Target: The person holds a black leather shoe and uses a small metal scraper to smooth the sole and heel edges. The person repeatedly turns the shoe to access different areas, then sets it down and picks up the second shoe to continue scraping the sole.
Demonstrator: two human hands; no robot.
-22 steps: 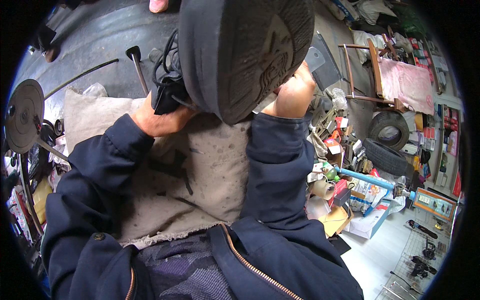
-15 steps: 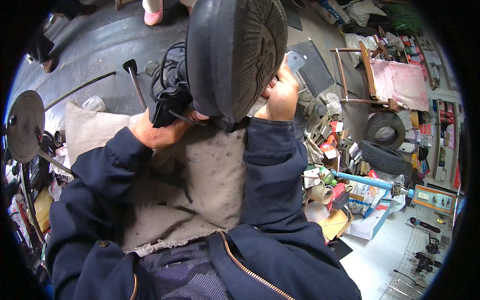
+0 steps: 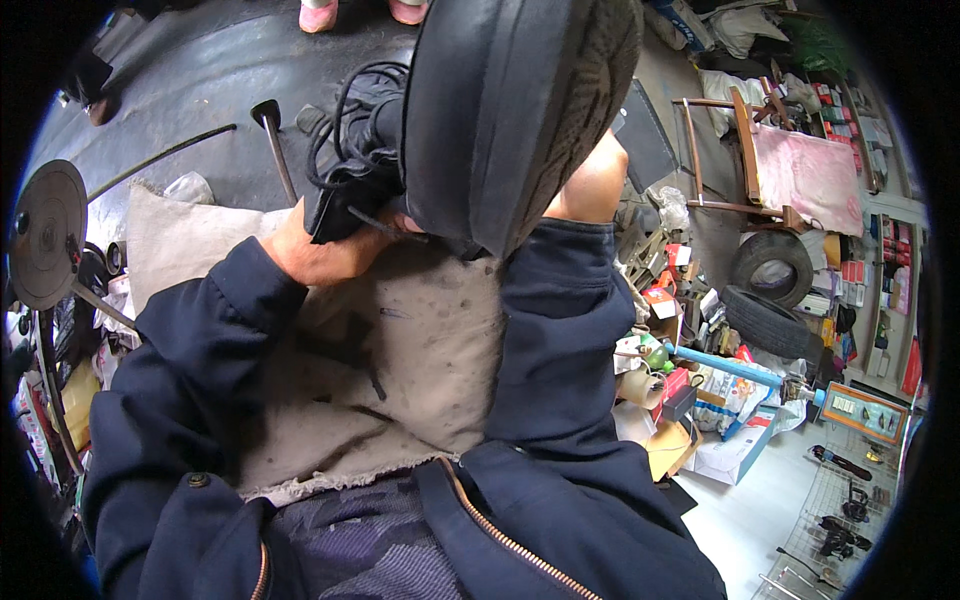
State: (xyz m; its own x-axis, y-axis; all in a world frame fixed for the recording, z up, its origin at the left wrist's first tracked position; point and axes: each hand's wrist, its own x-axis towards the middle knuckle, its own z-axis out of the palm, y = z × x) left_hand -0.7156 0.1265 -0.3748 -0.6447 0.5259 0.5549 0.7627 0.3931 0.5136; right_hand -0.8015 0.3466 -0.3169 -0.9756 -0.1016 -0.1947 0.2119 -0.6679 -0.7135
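Note:
A black lace-up shoe (image 3: 490, 130) with a thick sole is held up close in front of me, its sole edge facing me and its laces (image 3: 345, 125) hanging on the left. My left hand (image 3: 325, 250) is closed on the shoe's upper at the collar, the thumb under the heel area. On the far side of the sole is my right hand (image 3: 597, 182). Only its back and wrist show; the fingers are hidden behind the shoe. A stained beige apron cloth (image 3: 430, 340) covers my lap beneath both hands.
A round metal disc on a stand (image 3: 48, 235) is at the left. To the right lie tyres (image 3: 770, 265), boxes and scraps, a blue rod (image 3: 725, 367), and a wooden chair with a pink cloth (image 3: 805, 175). Pink shoes (image 3: 318, 15) of another person show at the top.
The shoe has shifted to the right and tilted, showing less of its sole. My right hand has moved right and up, its fingers passing out of sight. My left hand keeps its hold.

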